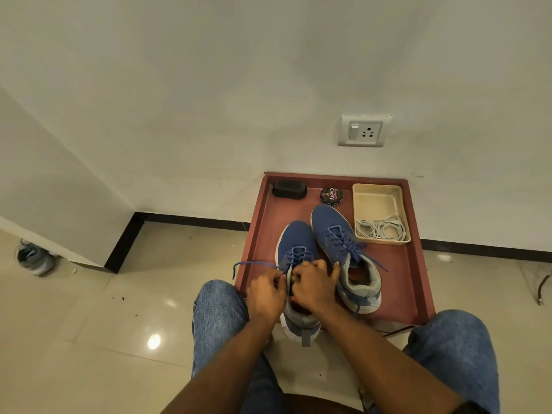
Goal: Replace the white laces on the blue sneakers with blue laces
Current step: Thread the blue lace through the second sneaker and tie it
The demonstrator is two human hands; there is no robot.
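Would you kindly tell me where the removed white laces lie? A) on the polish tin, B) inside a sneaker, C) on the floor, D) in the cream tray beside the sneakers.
D: the white laces lie coiled at the near end of the cream tray.

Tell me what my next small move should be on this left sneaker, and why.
Probably draw the loose blue lace snug through the top eyelets. Both your left hand and right hand are pinching lace at the throat of the left sneaker, and one end trails slack off to the left. The right sneaker looks fully laced, and the white laces already sit in the tray.
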